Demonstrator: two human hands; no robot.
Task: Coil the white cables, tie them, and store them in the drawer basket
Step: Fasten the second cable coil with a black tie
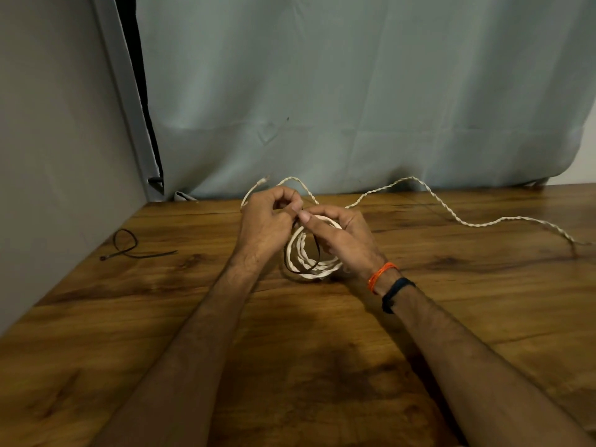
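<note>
White coiled cable (pixel 309 256) hangs between both hands, seemingly pinching its black tie (pixel 317 250).

Dim, warm indoor light. Soft arm shadows fall on the table (pixel 129 317) at lower centre. Slight softness, wide-angle bowing at edges.

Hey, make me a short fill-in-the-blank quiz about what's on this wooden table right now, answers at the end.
1. Both hands, left hand and right hand, work a dark tie looped around the ____ white cable.
2. A second white cable lies ____ on the wooden table.
3. A spare dark tie lies nearer the ____ hand.

Answers: coiled; uncoiled; left
</note>
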